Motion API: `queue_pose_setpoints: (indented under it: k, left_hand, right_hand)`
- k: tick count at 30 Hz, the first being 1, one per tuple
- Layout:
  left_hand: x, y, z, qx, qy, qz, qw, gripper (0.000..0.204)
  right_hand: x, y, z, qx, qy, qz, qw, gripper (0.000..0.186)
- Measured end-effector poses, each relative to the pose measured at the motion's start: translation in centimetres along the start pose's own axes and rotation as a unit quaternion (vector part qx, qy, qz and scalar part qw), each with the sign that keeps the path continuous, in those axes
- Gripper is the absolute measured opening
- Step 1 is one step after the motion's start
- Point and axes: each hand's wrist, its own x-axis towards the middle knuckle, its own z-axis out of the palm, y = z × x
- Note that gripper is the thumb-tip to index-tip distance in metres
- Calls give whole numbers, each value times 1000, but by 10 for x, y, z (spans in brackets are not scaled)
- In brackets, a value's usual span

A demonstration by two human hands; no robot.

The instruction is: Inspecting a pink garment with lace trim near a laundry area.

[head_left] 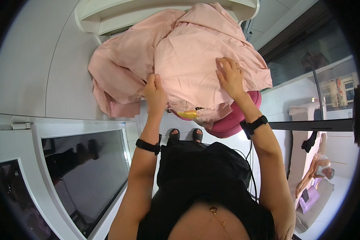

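A large pale pink cloth (pixel 192 56), perhaps bedding, lies spread and rumpled in front of me, with loose folds heaped on the left and far side. My left hand (pixel 154 94) is closed on the near left edge of its flatter panel. Resting on the cloth's right part, my right hand (pixel 230 78) has its fingers apart and grips nothing. Below the near edge a yellow piece (pixel 187 114) shows beside some crumpled clear plastic (pixel 208 116). A magenta round stool (pixel 228 125) stands partly under the cloth.
A cream shelf unit (pixel 128 18) borders the far side. Tall grey cabinet panels (pixel 24 56) and a white-framed glass door (pixel 88 172) stand left. At right, behind glass, a person (pixel 317 166) is on a bed. A cable (pixel 253 176) hangs by my right arm.
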Motion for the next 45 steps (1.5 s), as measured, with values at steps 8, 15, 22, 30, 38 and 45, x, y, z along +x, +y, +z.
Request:
queue_pose_setpoints:
  k: [8,15,22,30,38,45]
  left_hand:
    - [-2,-8,-4,46,-8,57,997,26]
    - [-7,-16,-7,66,3,86,994,25]
    - [-16,-20,-13,101,-17,127,987,19]
    - [-22,-35,-24,132,-13,122,984,16]
    - [-20,-24,-30,122,-55,102,986,18]
    - [-12,-19,-43,115,-77,142,980,19]
  right_hand:
    - [-23,7,16,-99,-151,16,983,52]
    - [-23,9,20,-105,-197,48,974,54]
    - [-23,4,12,-95,-204,49,973,57]
    - [24,4,-11,56,50,4,997,35]
    - [36,21,4,-83,89,1,993,13]
    - [25,7,-40,-37,111,-108,987,11]
